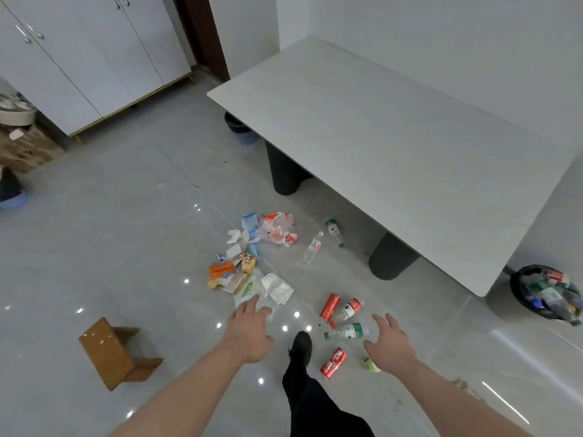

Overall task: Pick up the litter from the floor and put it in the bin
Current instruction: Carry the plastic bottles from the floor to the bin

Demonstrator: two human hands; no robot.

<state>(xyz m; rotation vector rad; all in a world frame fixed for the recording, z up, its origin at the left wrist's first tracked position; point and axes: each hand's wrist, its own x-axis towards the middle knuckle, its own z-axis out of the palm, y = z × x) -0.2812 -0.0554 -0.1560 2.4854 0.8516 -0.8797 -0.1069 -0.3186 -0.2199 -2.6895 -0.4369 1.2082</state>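
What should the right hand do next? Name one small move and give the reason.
Probably lower the right hand onto the green-labelled bottle lying just ahead of its fingers. Both hands are open and empty, the left hand nearer the wrappers, and the bin stands to the right.

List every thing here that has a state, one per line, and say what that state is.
left hand: open, empty
right hand: open, empty
bin: nearly full
red cans: lying on floor
green-label bottle: on its side, capped
clear bottle: on its side
wrapper pile: scattered on floor
wooden stool: tipped over
cabinet doors: closed
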